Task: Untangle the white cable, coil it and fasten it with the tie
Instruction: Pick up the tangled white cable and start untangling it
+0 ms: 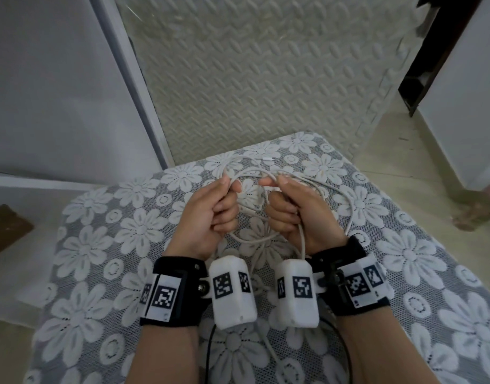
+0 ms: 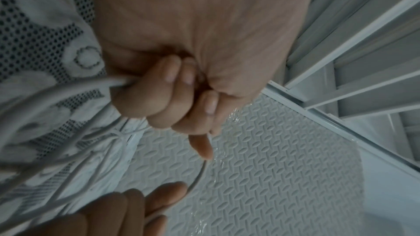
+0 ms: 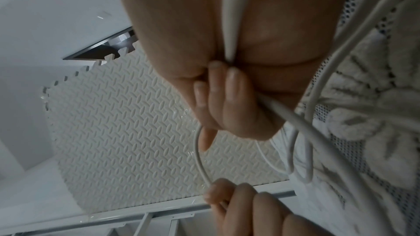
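The white cable (image 1: 349, 212) lies in loose tangled loops on the flower-patterned lace cloth (image 1: 122, 231), and its plug end (image 1: 267, 158) rests at the far side. My left hand (image 1: 227, 189) and right hand (image 1: 277, 187) are close together above the cloth, each curled round cable strands. In the left wrist view my left hand (image 2: 181, 96) grips a strand (image 2: 68, 92). In the right wrist view my right hand (image 3: 227, 96) holds strands, and a short arc of cable (image 3: 200, 159) runs across to the left hand (image 3: 238, 204). No tie shows in any view.
The cloth-covered table ends just beyond the cable, above a ribbed foam floor mat (image 1: 266, 79). A white panel with a metal frame (image 1: 144, 79) stands at the left, a dark door frame (image 1: 432, 65) at the upper right, and a brown board (image 1: 5, 231) on the floor at the left.
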Tool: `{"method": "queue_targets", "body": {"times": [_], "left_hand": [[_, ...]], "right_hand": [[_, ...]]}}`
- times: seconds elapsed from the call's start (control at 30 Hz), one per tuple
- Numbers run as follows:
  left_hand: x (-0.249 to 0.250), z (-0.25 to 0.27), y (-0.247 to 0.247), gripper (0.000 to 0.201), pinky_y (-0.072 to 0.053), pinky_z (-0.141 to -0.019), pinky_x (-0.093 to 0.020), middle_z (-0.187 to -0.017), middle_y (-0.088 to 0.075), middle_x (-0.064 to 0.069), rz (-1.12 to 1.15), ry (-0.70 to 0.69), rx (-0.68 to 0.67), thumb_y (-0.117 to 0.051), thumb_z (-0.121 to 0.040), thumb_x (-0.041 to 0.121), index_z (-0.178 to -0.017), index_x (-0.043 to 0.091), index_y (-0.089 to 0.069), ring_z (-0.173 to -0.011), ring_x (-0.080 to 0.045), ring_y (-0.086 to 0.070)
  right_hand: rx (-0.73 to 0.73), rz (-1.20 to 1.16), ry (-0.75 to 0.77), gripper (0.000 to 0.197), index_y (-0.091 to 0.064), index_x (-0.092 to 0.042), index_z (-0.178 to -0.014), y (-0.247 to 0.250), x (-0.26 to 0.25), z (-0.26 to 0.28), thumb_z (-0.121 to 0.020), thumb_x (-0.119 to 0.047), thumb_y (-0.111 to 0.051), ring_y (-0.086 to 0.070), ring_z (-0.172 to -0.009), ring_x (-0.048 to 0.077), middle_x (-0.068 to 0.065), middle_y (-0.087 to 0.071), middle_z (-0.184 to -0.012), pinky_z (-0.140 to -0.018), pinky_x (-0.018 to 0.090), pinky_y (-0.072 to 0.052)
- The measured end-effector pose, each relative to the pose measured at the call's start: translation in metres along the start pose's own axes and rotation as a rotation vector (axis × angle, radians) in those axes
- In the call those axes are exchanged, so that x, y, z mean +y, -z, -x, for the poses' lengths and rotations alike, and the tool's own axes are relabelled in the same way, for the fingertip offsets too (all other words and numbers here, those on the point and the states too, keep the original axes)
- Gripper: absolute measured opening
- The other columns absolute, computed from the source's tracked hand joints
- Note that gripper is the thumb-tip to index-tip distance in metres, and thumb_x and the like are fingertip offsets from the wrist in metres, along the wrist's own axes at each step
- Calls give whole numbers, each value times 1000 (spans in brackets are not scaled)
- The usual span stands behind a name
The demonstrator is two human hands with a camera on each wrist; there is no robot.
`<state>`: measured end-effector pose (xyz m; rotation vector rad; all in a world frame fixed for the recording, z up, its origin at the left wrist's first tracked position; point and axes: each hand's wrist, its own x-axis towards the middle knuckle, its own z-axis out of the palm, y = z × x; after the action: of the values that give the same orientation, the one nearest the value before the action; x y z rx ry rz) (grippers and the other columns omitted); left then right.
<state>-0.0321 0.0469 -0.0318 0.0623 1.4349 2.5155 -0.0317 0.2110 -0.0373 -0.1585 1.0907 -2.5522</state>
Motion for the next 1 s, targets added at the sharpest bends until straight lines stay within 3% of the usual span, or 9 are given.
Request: {"method": "queue_targets", "body": {"times": [0.23, 0.37, 0.43, 0.5, 0.57, 0.63, 0.73, 0.83, 1.0], "left_hand": [[1, 2, 0, 28, -12, -34, -11, -44, -28, 9, -53, 25, -23, -34, -101, 20, -82, 9, -52, -31, 1, -20], [-1, 1, -2, 28, -24, -35, -14, -49, -37, 5, -34, 15, 5, -38, -98, 24, -86, 6, -57, -35, -2, -28], [-1, 1, -4, 33, -39, -44, -19, -55, -47, 1, -2, 26, 9, -43, -92, 33, -90, 5, -61, -44, -8, -41], [-2, 2, -5, 35, -55, -63, -29, -67, -59, -6, 9, 47, -10, -50, -87, 35, -93, 4, -63, -61, -16, -58], [-3, 2, -8, 33, -56, -84, -40, -83, -66, -13, -18, 81, -45, -58, -86, 31, -99, 1, -62, -84, -26, -66], [-6, 3, -13, 36, -53, -91, -46, -95, -66, -18, -70, 125, -82, -63, -84, 23, -110, -2, -58, -98, -33, -64], [-14, 4, -23, 39, -53, -91, -44, -98, -68, -19, -136, 232, -168, -66, -79, 13, -114, 0, -54, -93, -31, -67], [-18, 10, -31, 27, -56, -83, -31, -93, -70, -15, -281, 346, -341, -65, -82, 15, -104, 0, -60, -86, -25, -68], [-18, 10, -30, 25, -52, -80, -26, -95, -68, -14, -402, 364, -467, -59, -85, 17, -101, -1, -68, -88, -25, -63]], "right_hand": [[-40, -103, -53, 32, -57, -3, -104, 2, -1, -2, -91, -27, -39, -26, -38, 1, -8, -28, -48, -37, 14, -25], [-29, -136, 2, 30, -56, -3, -106, 2, 0, -3, -92, -23, -40, -27, -38, 1, -8, -30, -49, -38, 13, -28], [-3, -154, 79, 26, -56, -4, -106, 2, -1, -4, -95, -19, -38, -27, -38, 1, -9, -30, -49, -38, 13, -27], [28, -177, 168, 25, -55, -5, -106, 3, -2, -5, -97, -17, -35, -28, -39, 1, -9, -30, -49, -39, 13, -27], [62, -197, 257, 25, -55, -6, -107, 3, -4, -6, -99, -16, -33, -28, -40, 1, -9, -31, -49, -40, 14, -28], [87, -203, 351, 24, -54, -6, -108, 3, -6, -6, -100, -15, -33, -29, -41, 2, -8, -31, -50, -41, 15, -29], [134, -174, 477, 23, -55, -7, -108, 3, -8, -8, -100, -15, -35, -28, -42, 3, -8, -30, -51, -41, 16, -31], [186, -133, 547, 23, -55, -8, -108, 2, -9, -9, -101, -15, -33, -26, -41, 3, -7, -28, -51, -41, 16, -29], [204, -91, 585, 23, -53, -8, -107, 0, -8, -8, -102, -14, -31, -26, -42, 3, -7, -29, -50, -42, 16, -29]]}}
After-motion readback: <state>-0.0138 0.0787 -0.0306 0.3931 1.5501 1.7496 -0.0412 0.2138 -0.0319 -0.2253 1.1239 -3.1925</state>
